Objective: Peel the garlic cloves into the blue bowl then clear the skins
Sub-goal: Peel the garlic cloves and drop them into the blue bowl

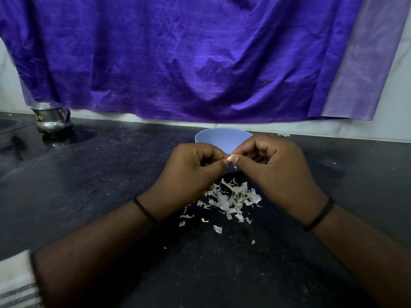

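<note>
Purple cloth hangs behind the dark desk [89, 196], where left hand [189, 172] and right hand [273, 167] each grip one small, light, slippery garlic clove [229, 158] by its ends above the blue bowl [222, 138] and brittle skins [231, 198].

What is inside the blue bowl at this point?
Only the bare far inner wall of the blue bowl shows. The left hand and right hand, pinching a garlic clove, cover its bottom, so contents cannot be seen.
</note>
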`<state>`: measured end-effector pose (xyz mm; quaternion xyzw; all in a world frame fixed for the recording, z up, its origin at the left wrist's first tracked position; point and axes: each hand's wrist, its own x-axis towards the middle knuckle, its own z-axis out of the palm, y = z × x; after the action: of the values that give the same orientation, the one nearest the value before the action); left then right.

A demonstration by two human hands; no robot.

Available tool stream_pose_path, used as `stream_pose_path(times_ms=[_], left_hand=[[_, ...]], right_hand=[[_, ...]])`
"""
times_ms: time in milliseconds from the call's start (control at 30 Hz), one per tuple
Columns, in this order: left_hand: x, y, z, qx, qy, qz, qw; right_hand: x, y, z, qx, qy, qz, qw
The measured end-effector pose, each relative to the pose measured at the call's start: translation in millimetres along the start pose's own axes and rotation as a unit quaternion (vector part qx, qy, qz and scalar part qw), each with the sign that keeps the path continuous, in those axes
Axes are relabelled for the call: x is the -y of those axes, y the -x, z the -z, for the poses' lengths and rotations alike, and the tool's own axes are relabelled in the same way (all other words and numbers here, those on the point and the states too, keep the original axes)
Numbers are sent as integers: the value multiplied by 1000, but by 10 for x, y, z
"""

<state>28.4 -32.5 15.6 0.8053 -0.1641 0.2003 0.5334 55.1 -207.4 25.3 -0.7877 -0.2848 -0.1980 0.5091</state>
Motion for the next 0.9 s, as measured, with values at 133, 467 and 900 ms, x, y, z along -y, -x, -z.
stream_pose_path(times_ms=[133,467,900], left_hand=[[25,-4,10,-11,-53,-38,998],[39,57,-40,-74,-123,-68,987],[-30,19,-78,-67,144,80,984]], right_hand=[[4,17,-9,18,10,6,1000],[-24,8,-84,41,-64,-52,996],[21,5,-94,97,-309,-179,929]])
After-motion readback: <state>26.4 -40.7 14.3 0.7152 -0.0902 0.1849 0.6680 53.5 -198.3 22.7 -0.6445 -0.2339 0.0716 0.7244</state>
